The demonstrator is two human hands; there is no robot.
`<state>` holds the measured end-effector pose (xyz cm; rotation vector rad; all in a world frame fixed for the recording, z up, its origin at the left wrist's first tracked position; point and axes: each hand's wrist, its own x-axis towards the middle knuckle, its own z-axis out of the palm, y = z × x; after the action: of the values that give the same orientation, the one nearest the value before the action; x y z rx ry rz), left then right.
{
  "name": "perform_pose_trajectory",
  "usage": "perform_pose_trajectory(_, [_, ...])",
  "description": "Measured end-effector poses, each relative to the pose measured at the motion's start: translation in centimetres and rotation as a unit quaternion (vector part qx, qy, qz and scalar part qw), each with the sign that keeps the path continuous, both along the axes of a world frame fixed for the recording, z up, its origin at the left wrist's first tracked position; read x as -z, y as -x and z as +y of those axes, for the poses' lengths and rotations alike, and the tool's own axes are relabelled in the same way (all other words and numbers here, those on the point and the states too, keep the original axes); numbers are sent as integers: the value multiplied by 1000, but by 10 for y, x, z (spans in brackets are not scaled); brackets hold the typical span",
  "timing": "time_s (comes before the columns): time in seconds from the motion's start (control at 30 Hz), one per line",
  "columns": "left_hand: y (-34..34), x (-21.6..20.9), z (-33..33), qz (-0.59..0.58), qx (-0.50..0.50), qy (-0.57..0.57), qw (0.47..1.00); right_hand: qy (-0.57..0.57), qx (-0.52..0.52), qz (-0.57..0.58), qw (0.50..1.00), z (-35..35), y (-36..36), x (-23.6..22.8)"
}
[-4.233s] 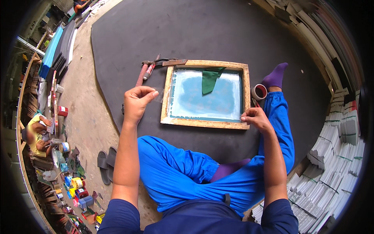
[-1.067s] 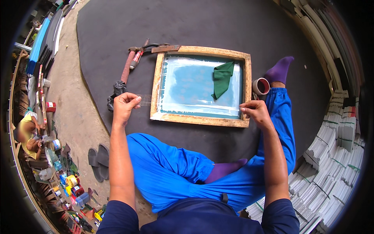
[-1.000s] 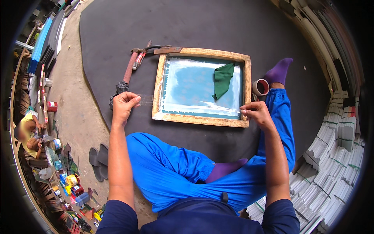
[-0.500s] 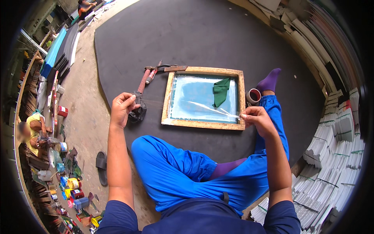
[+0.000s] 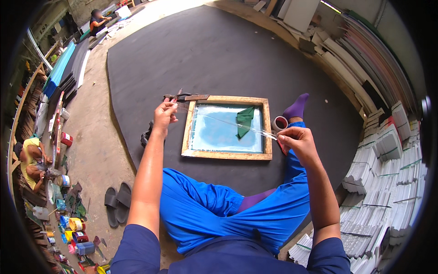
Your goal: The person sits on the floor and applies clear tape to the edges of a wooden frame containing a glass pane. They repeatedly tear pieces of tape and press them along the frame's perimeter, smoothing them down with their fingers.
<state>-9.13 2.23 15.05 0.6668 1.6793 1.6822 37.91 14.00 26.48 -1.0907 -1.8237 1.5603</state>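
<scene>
A thin, clear plastic strip (image 5: 266, 133) stretches between my two hands above a wood-framed screen. My left hand (image 5: 164, 116) pinches one end near the far left corner of the wooden frame (image 5: 228, 156). At the near right side, my right hand (image 5: 299, 142) pinches the other end, where the strip bunches into white folds. Inside the frame lies a blue and white mesh (image 5: 212, 134), with a folded green cloth (image 5: 245, 122) on its right part. A white, round-rimmed thing with a dark red inside (image 5: 279, 123) sits between the frame and my foot.
A rusty flat blade (image 5: 197, 97) lies against the frame's far edge. Black crumpled plastic (image 5: 147, 136) is left of the frame on the dark mat (image 5: 219, 59). Sandals (image 5: 117, 204) and paint cans (image 5: 77, 224) stand left; bundled white stacks (image 5: 365, 219) line the right. Two people sit farther off.
My left hand has moved away from me and rightward, from beside the black plastic to the frame's far left corner. The strip has gone from slack to stretched over the screen.
</scene>
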Motion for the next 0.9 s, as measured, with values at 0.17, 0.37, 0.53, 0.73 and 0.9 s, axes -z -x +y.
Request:
perform_pose_trajectory(0.17, [-30, 22, 28, -31, -30, -99, 994, -225, -8, -9, 974, 17, 8, -52])
perform_pose_trajectory(0.37, [-33, 20, 3, -31, -127, 5, 991, -525, -77, -133, 837, 12, 33, -118])
perform_pose_trajectory(0.53, [3, -5, -29, 61, -93, -32, 993, -715, -129, -91, 681, 6, 55, -134])
perform_pose_trajectory(0.73, [-82, -183, -21, 246, 141, -162, 945, -835, -124, -30, 536, -16, 76, -145])
perform_pose_trajectory(0.9, [-159, -222, -17, 166, 352, -180, 904, -874, -119, -36, 471, -30, 65, -150])
